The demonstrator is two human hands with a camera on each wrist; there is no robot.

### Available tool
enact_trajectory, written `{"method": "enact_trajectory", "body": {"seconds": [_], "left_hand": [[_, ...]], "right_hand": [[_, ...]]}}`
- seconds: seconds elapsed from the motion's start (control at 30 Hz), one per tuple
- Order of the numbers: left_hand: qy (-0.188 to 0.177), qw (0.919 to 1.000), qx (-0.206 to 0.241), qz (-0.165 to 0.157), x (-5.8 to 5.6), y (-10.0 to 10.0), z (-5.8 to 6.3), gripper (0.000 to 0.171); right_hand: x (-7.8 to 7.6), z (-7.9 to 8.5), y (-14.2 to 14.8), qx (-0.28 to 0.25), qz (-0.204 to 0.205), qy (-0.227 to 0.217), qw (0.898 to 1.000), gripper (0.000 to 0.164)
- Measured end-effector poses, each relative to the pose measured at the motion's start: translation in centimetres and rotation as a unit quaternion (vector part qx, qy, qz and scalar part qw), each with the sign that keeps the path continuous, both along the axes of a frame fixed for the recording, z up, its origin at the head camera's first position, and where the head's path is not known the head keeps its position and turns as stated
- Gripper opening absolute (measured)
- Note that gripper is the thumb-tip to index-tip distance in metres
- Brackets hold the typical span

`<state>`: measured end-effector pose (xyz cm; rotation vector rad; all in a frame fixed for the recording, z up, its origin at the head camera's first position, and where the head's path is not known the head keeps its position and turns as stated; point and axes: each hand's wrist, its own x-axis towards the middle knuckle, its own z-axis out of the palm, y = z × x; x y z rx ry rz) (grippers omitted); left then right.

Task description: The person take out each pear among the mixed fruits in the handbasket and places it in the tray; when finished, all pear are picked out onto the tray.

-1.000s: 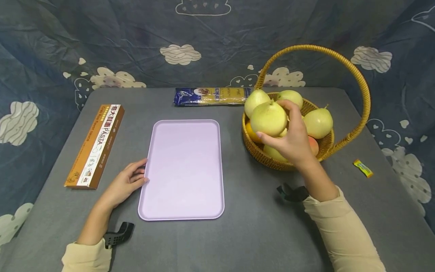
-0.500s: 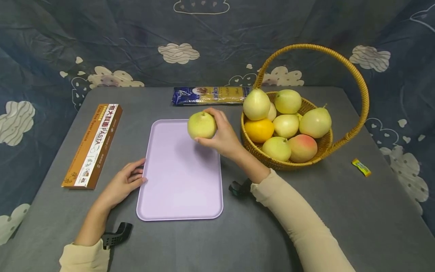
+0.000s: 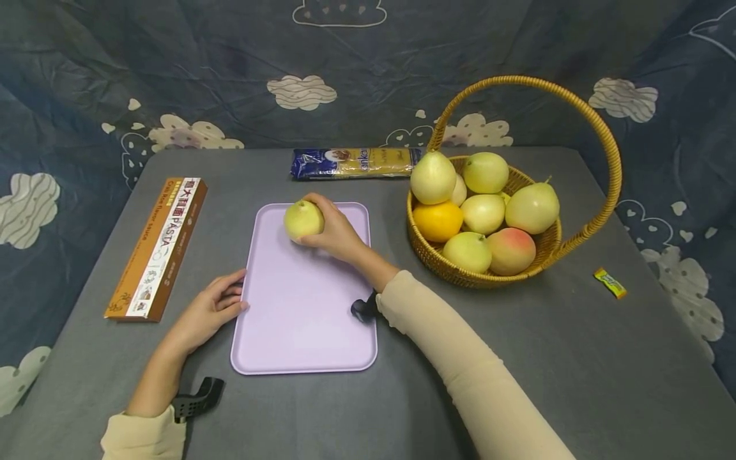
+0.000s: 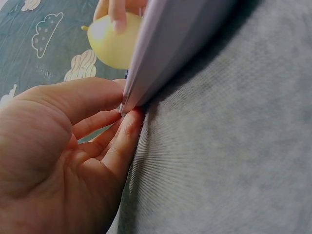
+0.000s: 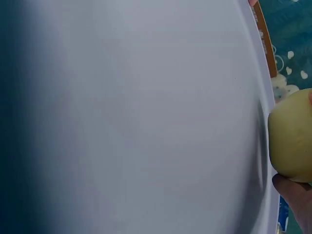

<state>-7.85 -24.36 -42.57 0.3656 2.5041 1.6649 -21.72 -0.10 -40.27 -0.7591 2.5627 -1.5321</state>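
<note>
My right hand grips a yellow-green pear over the far part of the lilac tray. Fingers lie on its far side and the thumb on the near side; in the right wrist view the pear shows at the right edge with the thumb tip under it. My left hand stays at the tray's left edge. Seen from the left wrist, thumb and fingertips touch the rim, spread along it, and the held pear appears beyond.
A wicker basket with a tall handle holds pears, an orange fruit and a peach to the right. The pasta box lies left, a blue and yellow packet behind the tray, and a small yellow wrapper far right.
My right hand has lifted the pear out of the basket and carried it left, then lower, over the far part of the tray. My left hand has stayed at the rim.
</note>
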Motion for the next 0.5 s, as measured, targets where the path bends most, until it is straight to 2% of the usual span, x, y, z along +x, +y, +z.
{"method": "enact_trajectory", "body": {"seconds": [0.27, 0.5], "left_hand": [[0.008, 0.9999, 0.013, -0.004, 0.0, 0.0, -0.1, 0.055], [0.009, 0.9999, 0.005, -0.005, 0.0, 0.1, -0.1, 0.055]], "right_hand": [[-0.5, -0.4, -1.3, 0.000, -0.003, -0.026, 1.000, 0.077], [-0.4, -0.3, -2.1, 0.008, -0.012, -0.040, 0.999, 0.078]]}}
